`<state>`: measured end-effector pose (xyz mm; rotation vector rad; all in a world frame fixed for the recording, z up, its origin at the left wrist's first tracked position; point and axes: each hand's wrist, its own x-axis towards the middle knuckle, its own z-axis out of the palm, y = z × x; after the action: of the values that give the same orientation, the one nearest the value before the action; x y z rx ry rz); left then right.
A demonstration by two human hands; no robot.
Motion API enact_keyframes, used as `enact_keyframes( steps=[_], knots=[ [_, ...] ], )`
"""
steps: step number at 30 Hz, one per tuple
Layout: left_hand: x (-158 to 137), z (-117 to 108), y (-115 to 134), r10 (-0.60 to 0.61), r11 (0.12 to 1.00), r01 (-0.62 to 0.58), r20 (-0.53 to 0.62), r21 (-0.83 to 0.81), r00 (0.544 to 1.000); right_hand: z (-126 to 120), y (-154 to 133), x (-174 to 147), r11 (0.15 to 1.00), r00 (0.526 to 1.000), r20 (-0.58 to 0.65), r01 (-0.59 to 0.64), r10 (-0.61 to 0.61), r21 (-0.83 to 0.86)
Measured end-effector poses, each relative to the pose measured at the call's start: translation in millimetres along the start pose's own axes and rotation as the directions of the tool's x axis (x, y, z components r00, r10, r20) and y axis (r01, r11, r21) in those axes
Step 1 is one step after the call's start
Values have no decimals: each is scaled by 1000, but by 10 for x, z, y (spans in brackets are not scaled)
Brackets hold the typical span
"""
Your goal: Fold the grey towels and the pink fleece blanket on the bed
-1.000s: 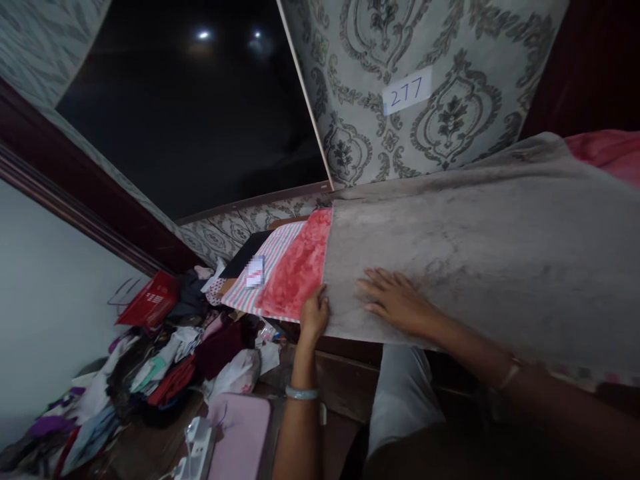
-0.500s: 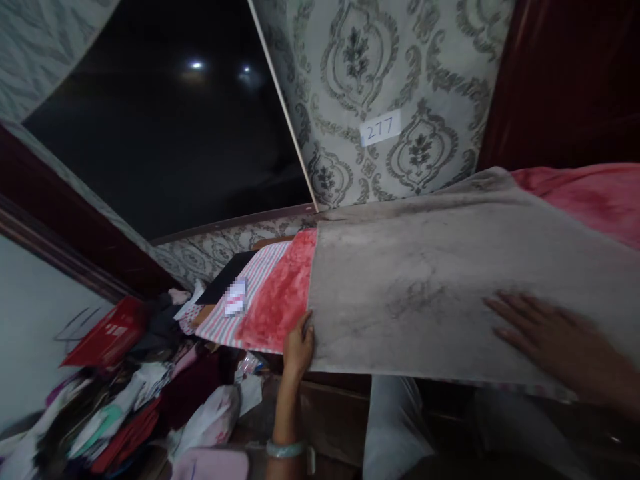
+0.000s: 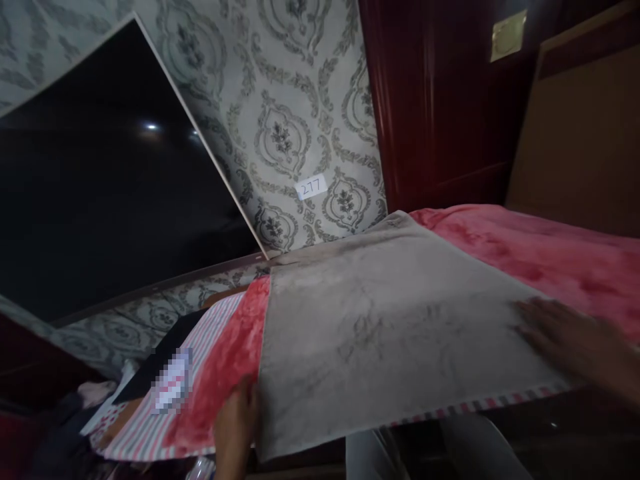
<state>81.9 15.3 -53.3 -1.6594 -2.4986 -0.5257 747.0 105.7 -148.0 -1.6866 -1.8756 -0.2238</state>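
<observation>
This looks like a room in a home, though whether a living room or a bedroom cannot be told. Ornate patterned wallpaper point(image 3: 283, 137) runs behind a large TV point(image 3: 115, 207), beside dark red woodwork point(image 3: 445, 100) bearing a gold-coloured plate point(image 3: 509, 35). Below are spread a plush grey cloth point(image 3: 390, 320) and pink cloth point(image 3: 525, 253), with blurred fabrics point(image 3: 63, 423) bunched at lower left.

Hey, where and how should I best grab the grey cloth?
Probably the grey cloth by its near left corner, coming from the left and pinching the edge: it's spread nearly flat, that edge is straight, and your left hand is beside that corner.
</observation>
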Motion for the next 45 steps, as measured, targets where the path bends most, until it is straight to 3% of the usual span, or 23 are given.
enact_keyframes(
  steps=[2,4,6,9,13,16,19,21,23,26,28,30,33,36,38,41,45],
  knots=[
    [171,-63,247,66,994,-57,-105,88,992,-6,-434,198,999,997,63,-41,42,-16],
    [381,-59,629,215,976,-207,-131,72,968,-4,-952,434,999,978,207,32,-34,12],
    [612,8,1087,328,944,-328,-57,9,943,33,-1461,675,989,928,341,136,-150,65],
    [935,164,1731,388,922,-386,75,-36,919,176,-2055,980,962,874,402,240,-272,129],
    [1157,405,2227,342,939,-343,173,-29,923,408,-2402,1212,920,815,429,324,-389,219],
    [1134,617,2321,321,945,-327,198,-1,926,510,-2300,1297,900,786,440,351,-433,258],
    [1070,770,2308,302,946,-321,242,42,922,553,-1909,1421,919,799,455,320,-392,230],
    [1051,804,2297,298,946,-319,250,49,921,562,-1573,1565,962,841,468,230,-271,144],
    [1052,798,2300,294,947,-316,252,51,922,565,-1288,1746,997,882,466,77,-67,-2],
    [1061,772,2314,285,946,-314,268,73,920,596,-1162,2014,987,902,410,-87,135,-135],
    [1063,768,2320,283,943,-319,276,95,919,681,-1334,2147,992,917,387,-59,99,-114],
    [1066,774,2318,282,940,-323,282,111,917,827,-1642,2234,998,921,388,49,-27,-46],
    [1076,788,2308,278,939,-323,290,118,916,1057,-2058,2306,970,872,425,227,-241,84],
    [1091,789,2299,272,938,-321,298,129,915,1130,-2055,2370,941,847,411,299,-337,156],
    [1101,783,2298,264,937,-320,313,142,912,1081,-1794,2426,961,879,388,247,-278,128],
    [1117,770,2308,250,935,-318,344,158,905,971,-1265,2513,997,923,375,79,-82,24],
    [1115,742,2343,236,936,-310,354,167,905,938,-793,2578,979,920,341,-164,196,-120]
  ],
)
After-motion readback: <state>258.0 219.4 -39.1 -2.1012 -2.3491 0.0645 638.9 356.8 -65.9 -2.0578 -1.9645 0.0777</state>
